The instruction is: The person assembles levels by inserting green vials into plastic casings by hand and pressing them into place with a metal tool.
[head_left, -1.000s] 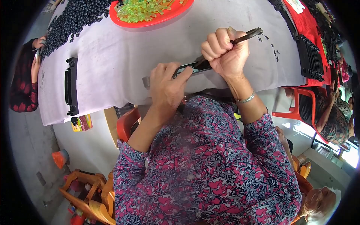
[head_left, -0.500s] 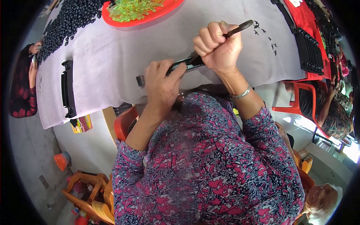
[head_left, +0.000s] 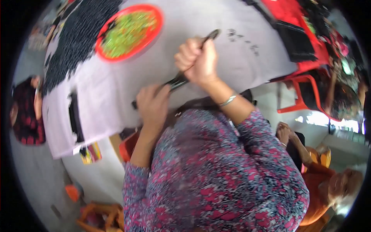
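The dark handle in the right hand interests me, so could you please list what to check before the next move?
1. Right hand closed around the dark handle: ok.
2. Left hand on the black strip: ok.
3. How handle and strip meet: cannot tell, hidden and blurred.
4. Red tray apart from both hands: ok.
5. Sharp view of the fingertips: not ok, blurred.
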A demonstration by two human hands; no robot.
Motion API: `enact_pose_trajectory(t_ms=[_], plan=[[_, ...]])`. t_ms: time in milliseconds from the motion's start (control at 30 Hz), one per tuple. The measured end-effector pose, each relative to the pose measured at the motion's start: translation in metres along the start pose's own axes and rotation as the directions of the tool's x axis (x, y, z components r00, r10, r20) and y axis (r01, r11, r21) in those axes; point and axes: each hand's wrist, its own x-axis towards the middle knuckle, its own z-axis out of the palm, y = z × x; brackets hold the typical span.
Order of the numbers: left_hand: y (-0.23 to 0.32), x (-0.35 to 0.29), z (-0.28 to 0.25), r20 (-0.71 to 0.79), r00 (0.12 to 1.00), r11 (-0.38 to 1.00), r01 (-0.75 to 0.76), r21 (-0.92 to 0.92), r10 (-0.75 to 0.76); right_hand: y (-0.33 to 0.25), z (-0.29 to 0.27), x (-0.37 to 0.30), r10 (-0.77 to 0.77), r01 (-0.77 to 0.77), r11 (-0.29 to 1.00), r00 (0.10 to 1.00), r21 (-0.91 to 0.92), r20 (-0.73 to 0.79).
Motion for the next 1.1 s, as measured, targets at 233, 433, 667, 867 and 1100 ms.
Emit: enact_pose_trajectory(t_ms=[233, 433, 667, 867, 1100], plan=[[-0.005, -0.012, -0.007, 0.073, 0.993, 0.995, 0.095, 0.01, -0.095, -0.016, -0.028, 0.014, -0.108, 0.12, 0.988, 0.988, 0.101, -0.114], [0.004, -0.006, -0.006, 0.09, 0.995, 0.994, 0.022, 0.108, -0.032, -0.028, -0.075, 0.028, -0.068, 0.148, 0.957, 0.951, 0.251, -0.301], [0.014, 0.001, -0.011, 0.138, 0.99, 0.989, -0.007, 0.151, -0.014, -0.029, -0.082, 0.033, 0.071, 0.087, 0.909, 0.931, 0.408, -0.357], [0.02, 0.008, -0.008, 0.148, 0.988, 0.991, 0.019, 0.133, -0.039, -0.028, -0.081, 0.032, 0.126, 0.046, 0.902, 0.922, 0.429, -0.365], [0.017, 0.015, -0.01, 0.227, 0.971, 0.991, 0.045, 0.127, -0.073, -0.029, -0.084, 0.034, 0.172, 0.001, 0.913, 0.906, 0.408, -0.387]])
